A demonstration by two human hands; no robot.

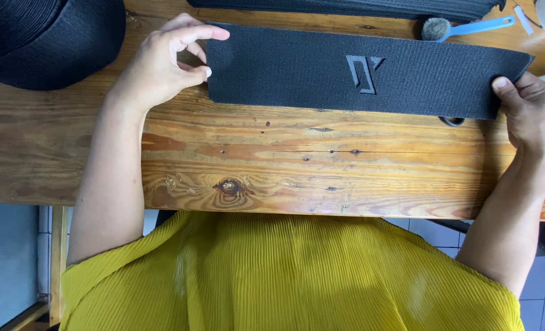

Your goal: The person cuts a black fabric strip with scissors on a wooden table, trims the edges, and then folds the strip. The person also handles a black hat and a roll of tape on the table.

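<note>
At the far left, a stack of dark woven black material (42, 37) lies on the corner of the worn wooden plank table (272, 165), apart from the hands. Next comes the left hand (162, 64), fingers curled loosely, its fingertips (206, 72) touching the left short edge of the long black rectangular textured fabric strip (358, 70); the index finger reaches over the strip's upper left corner. Whether it pinches the edge or only rests against it, I cannot tell.

The strip lies flat on the table, straight ahead of the person and between the 2 hands. Its long axis runs left to right, tipped slightly so the right end sits lower in view. An angular cut-out emblem (364, 72) sits right of the middle.

Above the strip's right part lie a small brush with a light blue handle (462, 27) and more dark material along the table's far edge.

At the right end, the right hand (530, 107) grips the strip's corner, thumb on top. Both hands sit about equally close, 1 at each end.
</note>
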